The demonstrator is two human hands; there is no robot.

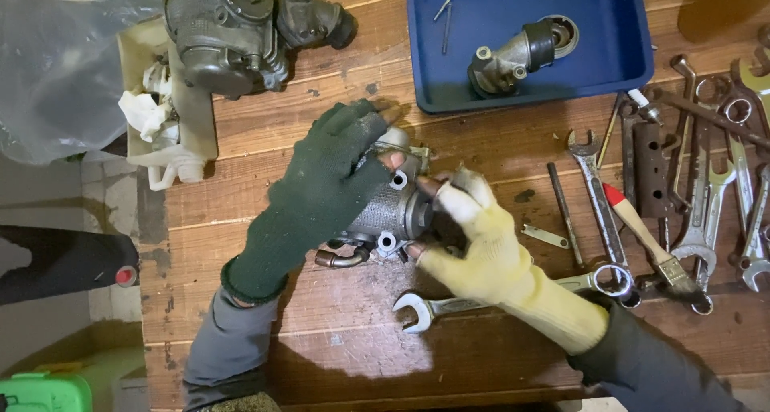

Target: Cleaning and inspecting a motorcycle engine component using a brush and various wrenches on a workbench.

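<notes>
Grey cast metal sits between my palms: the carburettor body (393,207) is low over the middle of the wooden worktop (321,332), and both grips are on it. My left hand (321,191), in a dark green fingerless glove, wraps over the top and left side, bare fingertips (393,160) curled down onto the casting. My right hand (477,239), in a pale yellow fingerless glove, pinches the right end of the same part, thumb below, fingers above. Just under my right wrist lies an open-ended spanner (433,308) flat on the boards. Further right, a spread of wrenches (706,211) and a red-handled brush (642,227). Up top, a blue tray (618,51) holds a grey elbow-shaped fitting (517,55). Up left, a second carburettor (241,31) rests on a white box (196,115).
</notes>
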